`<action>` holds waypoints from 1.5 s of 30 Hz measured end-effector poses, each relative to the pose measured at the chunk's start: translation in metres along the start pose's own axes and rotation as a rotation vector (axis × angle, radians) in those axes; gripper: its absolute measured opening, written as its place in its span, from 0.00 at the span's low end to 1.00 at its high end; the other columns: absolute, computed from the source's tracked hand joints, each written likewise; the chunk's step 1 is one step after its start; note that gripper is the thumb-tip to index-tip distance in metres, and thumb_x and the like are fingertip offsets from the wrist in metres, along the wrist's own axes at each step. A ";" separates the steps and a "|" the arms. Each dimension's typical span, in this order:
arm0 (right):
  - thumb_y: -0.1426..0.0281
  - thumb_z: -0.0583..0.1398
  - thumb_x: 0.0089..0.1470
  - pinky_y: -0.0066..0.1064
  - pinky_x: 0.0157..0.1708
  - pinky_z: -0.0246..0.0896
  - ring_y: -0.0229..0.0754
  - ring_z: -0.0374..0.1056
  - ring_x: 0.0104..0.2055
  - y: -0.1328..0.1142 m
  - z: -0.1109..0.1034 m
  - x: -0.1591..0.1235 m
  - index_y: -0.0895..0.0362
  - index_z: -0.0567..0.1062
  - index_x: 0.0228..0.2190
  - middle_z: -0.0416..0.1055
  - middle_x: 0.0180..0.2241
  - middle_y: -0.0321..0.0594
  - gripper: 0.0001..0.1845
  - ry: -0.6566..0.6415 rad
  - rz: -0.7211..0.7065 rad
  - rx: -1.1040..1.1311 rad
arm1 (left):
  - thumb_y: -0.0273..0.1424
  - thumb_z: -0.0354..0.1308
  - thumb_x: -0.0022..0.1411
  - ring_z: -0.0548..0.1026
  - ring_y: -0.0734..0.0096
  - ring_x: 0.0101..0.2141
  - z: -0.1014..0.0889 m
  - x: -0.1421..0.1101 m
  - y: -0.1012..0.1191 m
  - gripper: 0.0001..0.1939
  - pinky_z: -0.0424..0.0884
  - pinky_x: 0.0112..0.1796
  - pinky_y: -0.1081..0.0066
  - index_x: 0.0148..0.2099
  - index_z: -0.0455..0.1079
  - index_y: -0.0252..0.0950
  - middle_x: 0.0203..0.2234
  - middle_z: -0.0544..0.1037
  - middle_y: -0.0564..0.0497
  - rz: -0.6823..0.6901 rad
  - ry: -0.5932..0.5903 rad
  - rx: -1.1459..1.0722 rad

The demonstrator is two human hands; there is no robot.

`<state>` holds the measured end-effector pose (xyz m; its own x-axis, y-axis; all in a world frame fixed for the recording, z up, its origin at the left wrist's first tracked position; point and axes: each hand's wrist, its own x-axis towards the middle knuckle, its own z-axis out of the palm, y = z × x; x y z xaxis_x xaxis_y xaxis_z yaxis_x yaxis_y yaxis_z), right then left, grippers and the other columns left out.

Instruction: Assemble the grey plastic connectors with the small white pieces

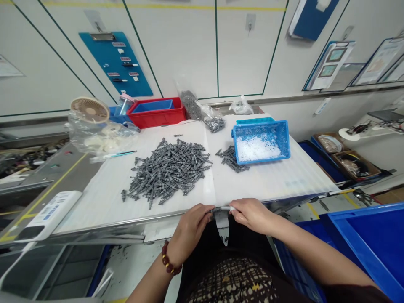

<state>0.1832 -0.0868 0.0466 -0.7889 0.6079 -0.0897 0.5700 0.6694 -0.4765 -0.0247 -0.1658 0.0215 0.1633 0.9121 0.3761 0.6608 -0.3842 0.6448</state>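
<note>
At the near edge of the white-covered table (268, 181), my left hand (189, 231) and my right hand (251, 214) meet, both pinched on one small grey part (220, 208) held between them. The left wrist wears a bead bracelet. A big heap of the same grey parts (170, 168) lies on the table's middle. A smaller group of grey parts (232, 159) sits beside a blue perforated basket (285, 143) that holds small white pieces.
A red bin (158, 115) with a blue tray in it, a small fan (90, 110) and clear bags of parts (202, 111) stand at the back. A white device (47, 214) lies at the left. A large blue crate (366, 244) is at my right.
</note>
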 end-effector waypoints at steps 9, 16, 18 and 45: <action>0.71 0.52 0.57 0.29 0.25 0.38 0.36 0.57 0.25 -0.003 -0.002 -0.001 0.58 0.68 0.26 0.68 0.25 0.36 0.09 -0.037 -0.032 -0.089 | 0.27 0.46 0.66 0.72 0.72 0.30 -0.001 -0.001 0.004 0.11 0.71 0.33 0.72 0.45 0.68 0.35 0.29 0.73 0.49 0.052 -0.045 0.071; 0.72 0.53 0.56 0.28 0.24 0.37 0.36 0.57 0.25 -0.005 -0.001 -0.001 0.58 0.68 0.26 0.68 0.25 0.36 0.08 -0.041 -0.072 -0.096 | 0.26 0.46 0.65 0.72 0.71 0.30 -0.001 -0.001 0.010 0.11 0.71 0.33 0.73 0.45 0.68 0.36 0.29 0.74 0.49 0.041 -0.083 0.050; 0.72 0.52 0.56 0.28 0.24 0.38 0.36 0.58 0.25 -0.005 -0.001 -0.002 0.58 0.69 0.26 0.69 0.26 0.36 0.08 -0.046 -0.079 -0.090 | 0.26 0.46 0.65 0.72 0.72 0.30 -0.001 -0.002 0.010 0.11 0.71 0.33 0.73 0.45 0.68 0.36 0.29 0.74 0.49 0.026 -0.093 0.042; 0.71 0.50 0.58 0.27 0.26 0.43 0.38 0.60 0.27 -0.004 0.001 -0.002 0.58 0.69 0.27 0.69 0.26 0.38 0.11 -0.098 -0.088 -0.052 | 0.26 0.47 0.64 0.73 0.71 0.31 -0.001 -0.004 0.013 0.11 0.71 0.33 0.72 0.45 0.68 0.36 0.31 0.75 0.49 0.011 -0.132 0.033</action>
<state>0.1823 -0.0911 0.0472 -0.8538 0.5026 -0.1358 0.5065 0.7413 -0.4403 -0.0178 -0.1744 0.0289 0.2641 0.9196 0.2908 0.6821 -0.3913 0.6177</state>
